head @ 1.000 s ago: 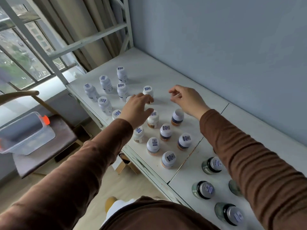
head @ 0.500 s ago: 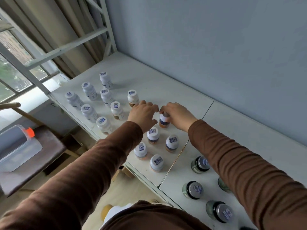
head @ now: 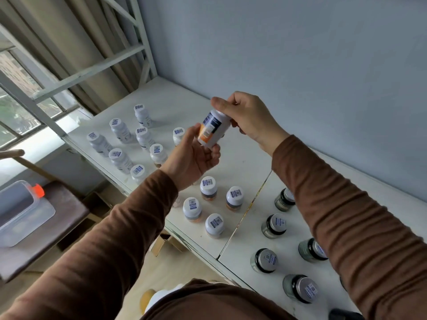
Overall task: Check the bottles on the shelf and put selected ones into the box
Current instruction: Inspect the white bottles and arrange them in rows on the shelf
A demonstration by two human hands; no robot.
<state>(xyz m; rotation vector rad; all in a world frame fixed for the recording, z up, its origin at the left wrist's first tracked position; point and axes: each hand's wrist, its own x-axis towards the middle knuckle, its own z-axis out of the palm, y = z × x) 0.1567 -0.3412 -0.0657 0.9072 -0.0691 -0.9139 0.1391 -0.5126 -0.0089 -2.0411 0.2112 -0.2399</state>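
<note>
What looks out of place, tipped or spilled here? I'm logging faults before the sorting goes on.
Nothing stands out. The white-capped bottles and the dark-collared jars stand upright on the shelf, with no spill visible. Only one bottle is tilted, because the left hand and right hand hold it.

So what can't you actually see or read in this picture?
Head view only:
- Held bottle: label print too small; cap hidden by the right hand.
- Barcode stickers on bottle caps: too small.
- Clear box: cut off by the left edge.
- Dark-lidded jar: partly behind the right sleeve.
</note>
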